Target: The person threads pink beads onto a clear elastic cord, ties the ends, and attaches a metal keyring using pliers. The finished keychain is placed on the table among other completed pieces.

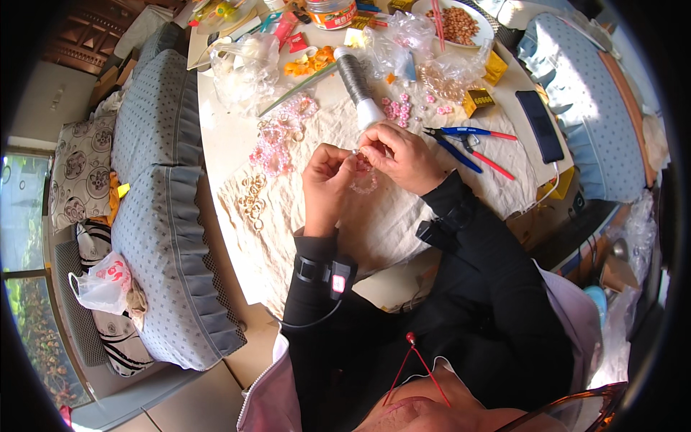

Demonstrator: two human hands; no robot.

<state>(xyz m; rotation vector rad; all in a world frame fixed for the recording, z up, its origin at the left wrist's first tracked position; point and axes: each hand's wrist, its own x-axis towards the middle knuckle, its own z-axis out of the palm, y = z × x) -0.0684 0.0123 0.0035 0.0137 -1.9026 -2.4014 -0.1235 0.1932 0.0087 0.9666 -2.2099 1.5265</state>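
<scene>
Close together over the cloth [403, 223], both my hands pinch a pink beaded bracelet [365, 183], whose loop hangs down between them. My left hand [327, 183] grips it with thumb and forefinger. At its upper end my right hand [403, 155] is closed too, its fingertips partly hidden. Left of my left hand lies a heap of pink bead strands [273, 147], with several gold rings [252, 201] below it. A spool of grey thread [356, 86] lies just beyond my hands. Pliers with red and blue handles [471, 147] rest right of my right hand.
Loose pink beads [397, 109] lie beyond my right hand. A black phone [539, 126] on a white cable is at the table's right edge. Farther back are plastic bags [246, 68], a plate of nuts [461, 27] and small gold boxes [478, 102]. A covered sofa [169, 237] stands left.
</scene>
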